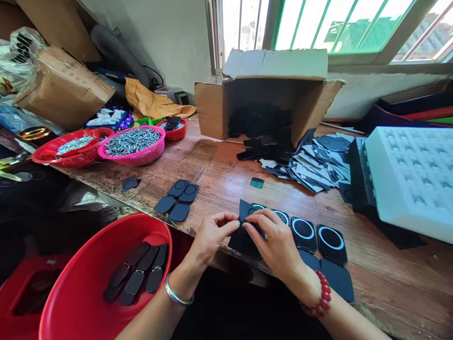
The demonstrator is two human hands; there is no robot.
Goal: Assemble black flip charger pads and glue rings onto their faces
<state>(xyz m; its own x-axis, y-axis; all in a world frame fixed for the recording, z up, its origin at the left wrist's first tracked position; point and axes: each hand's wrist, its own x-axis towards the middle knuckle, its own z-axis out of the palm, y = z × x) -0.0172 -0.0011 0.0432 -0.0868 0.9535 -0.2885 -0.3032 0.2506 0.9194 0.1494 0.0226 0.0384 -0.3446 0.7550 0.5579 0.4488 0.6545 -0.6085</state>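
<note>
My left hand (216, 236) and my right hand (274, 236) meet at the table's front edge. Both are closed, fingertips pinching a thin dark sheet (244, 208) whose corner sticks up between them. Beneath and to the right runs a row of black folding panels; the upper halves carry a white ring on a honeycomb pattern, as on this ringed panel (303, 233), and a plain lower half (338, 278) lies at its right end. My right fingers partly cover the panels at the left end. To the left of my hands lie several dark rounded panels (179, 212), two with a ring outline.
A red tub (71, 283) with folding panels stands low on the left. Pink (163, 141) and red baskets of small metal parts sit behind. An opened carton (208, 111) of black pieces, a heap of sheets (318, 165) and a white foam tray (410, 198) lie further back and right.
</note>
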